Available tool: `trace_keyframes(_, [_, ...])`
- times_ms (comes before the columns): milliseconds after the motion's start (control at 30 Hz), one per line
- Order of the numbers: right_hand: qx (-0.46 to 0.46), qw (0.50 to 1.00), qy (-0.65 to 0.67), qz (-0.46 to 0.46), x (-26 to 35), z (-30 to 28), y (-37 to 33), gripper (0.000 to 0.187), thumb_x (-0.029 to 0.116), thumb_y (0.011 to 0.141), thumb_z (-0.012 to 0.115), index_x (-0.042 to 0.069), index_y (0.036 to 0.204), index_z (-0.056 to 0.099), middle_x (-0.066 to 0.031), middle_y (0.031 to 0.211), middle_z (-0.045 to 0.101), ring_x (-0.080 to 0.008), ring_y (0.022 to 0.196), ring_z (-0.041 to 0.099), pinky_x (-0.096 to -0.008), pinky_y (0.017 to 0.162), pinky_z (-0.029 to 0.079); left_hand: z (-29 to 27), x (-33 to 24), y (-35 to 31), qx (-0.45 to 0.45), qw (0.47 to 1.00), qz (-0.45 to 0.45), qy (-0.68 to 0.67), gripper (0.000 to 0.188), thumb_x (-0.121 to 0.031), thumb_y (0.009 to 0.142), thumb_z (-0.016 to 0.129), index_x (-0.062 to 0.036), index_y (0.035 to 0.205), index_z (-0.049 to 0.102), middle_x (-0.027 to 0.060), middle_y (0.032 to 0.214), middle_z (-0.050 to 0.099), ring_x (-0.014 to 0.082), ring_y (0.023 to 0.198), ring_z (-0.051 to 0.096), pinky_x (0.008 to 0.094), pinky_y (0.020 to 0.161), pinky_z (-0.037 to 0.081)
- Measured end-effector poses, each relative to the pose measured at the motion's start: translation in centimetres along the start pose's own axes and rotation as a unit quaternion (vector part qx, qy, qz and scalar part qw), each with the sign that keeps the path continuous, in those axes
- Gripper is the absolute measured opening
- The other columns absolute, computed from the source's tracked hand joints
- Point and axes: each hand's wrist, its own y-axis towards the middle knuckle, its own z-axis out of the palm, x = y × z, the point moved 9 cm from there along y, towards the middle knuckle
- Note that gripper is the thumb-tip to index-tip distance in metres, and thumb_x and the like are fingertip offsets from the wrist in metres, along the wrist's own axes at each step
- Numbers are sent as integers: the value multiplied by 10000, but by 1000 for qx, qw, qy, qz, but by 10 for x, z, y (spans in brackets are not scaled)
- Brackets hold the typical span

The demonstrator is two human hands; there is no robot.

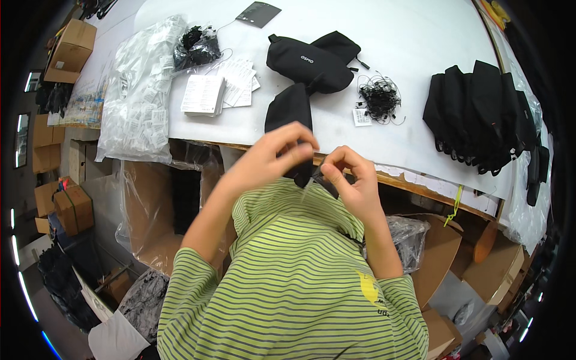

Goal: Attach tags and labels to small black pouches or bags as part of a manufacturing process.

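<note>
A black zip pouch (289, 111) hangs over the table's near edge, its lower end against my shirt. Over its front is my left hand (270, 157), slightly blurred, with fingers bent and thumb and fingertips close together; what they pinch, if anything, is too small to make out. My right hand (355, 183) is closed in a pinch just right of the pouch, at a small dark piece partly hidden by the fingers. Beyond the hands, two more black pouches (312, 60) lie crossed on the table. To their right are a tangle of black strings (381, 99) and a small white tag (362, 117).
White cards (201, 95) lie stacked and fanned at left, beside a big clear bag of labelled packets (138, 90) and a bag of black cords (198, 48). A black card (258, 14) lies far back. Several black pouches (480, 114) are piled right. Cardboard boxes (435, 258) stand below.
</note>
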Motion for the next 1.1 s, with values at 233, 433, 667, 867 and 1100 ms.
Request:
trace_keyframes(233, [-2, 998, 23, 50, -19, -18, -2, 172, 140, 877, 626, 5, 779, 585, 25, 636, 535, -36, 592, 455, -196, 552, 360, -9, 18, 46, 14, 857, 223, 465, 288, -54, 708, 677, -107, 981, 603, 3, 1079, 556, 232, 985, 487, 348, 852, 419])
trace_keyframes(433, [-127, 941, -294, -106, -14, -31, 20, 197, 200, 849, 625, 14, 901, 668, -82, 787, 644, -235, 642, 606, -316, 643, 492, -8, -12, 17, -46, 847, 292, 442, 161, -97, 700, 692, -110, 830, 598, -36, 941, 606, 207, 925, 529, 331, 809, 408])
trace_keyframes(667, [-63, 956, -279, -62, 11, -14, 17, 92, 118, 815, 643, 44, 865, 666, -78, 766, 632, -232, 666, 612, -316, 593, 478, -5, -36, -28, -122, 831, 295, 455, 209, -79, 672, 715, -81, 830, 577, 24, 1006, 624, 212, 937, 567, 326, 811, 403])
trace_keyframes(867, [-73, 936, -311, -145, 44, -10, 9, 85, 83, 772, 671, 44, 845, 656, -57, 720, 599, -219, 649, 577, -317, 566, 459, 2, -36, -31, -124, 830, 261, 477, 330, -82, 608, 716, -63, 923, 623, 37, 958, 610, 214, 901, 564, 346, 806, 418])
trace_keyframes(1100, [-46, 960, -254, -106, 36, -11, 4, 69, 84, 781, 664, 36, 830, 657, -56, 696, 594, -210, 625, 561, -315, 564, 453, 12, -35, -33, -76, 835, 334, 431, 246, -48, 645, 612, -17, 887, 641, 57, 886, 617, 197, 787, 595, 314, 699, 483])
